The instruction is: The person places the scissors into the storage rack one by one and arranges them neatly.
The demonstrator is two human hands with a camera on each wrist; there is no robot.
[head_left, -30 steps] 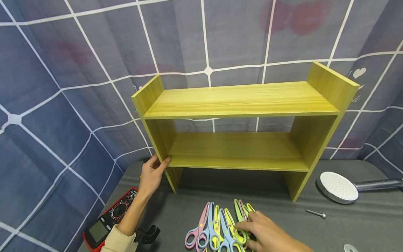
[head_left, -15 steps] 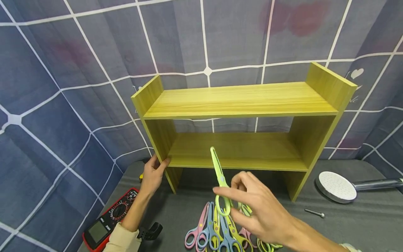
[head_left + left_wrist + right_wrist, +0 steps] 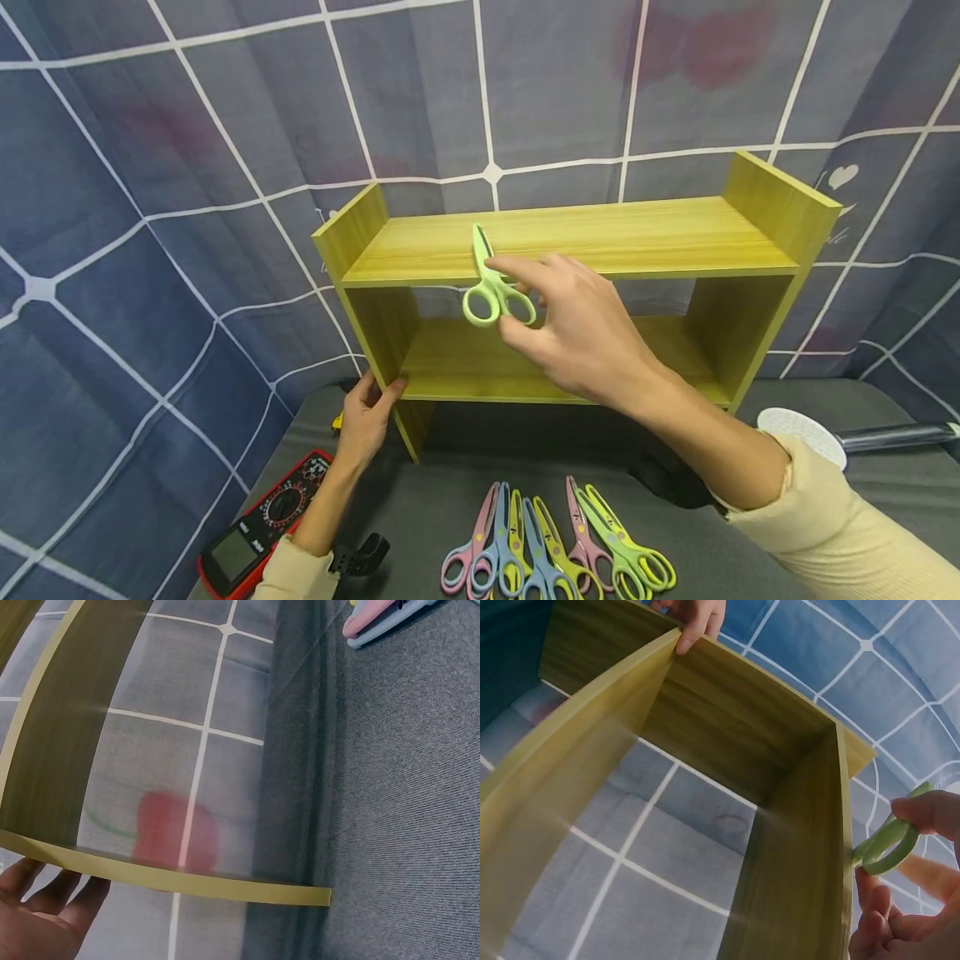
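The right hand (image 3: 577, 321) pinches the green scissors (image 3: 490, 282) at one handle loop, blades up, before the front edge of the shelf's (image 3: 637, 237) top board, left of its middle; contact with the board cannot be told. So small a hold could let them twist or slip, and a low approach could catch that edge. The left hand (image 3: 365, 417) grips the left side panel; easing off might let the shelf shift. More scissors (image 3: 502, 533) lie along the surface's near edge, a multimeter (image 3: 262, 529) towards its left.

Grid-patterned curtains (image 3: 555, 100) around a grey fabric-covered surface (image 3: 408, 517) make this a curtained-off work corner.
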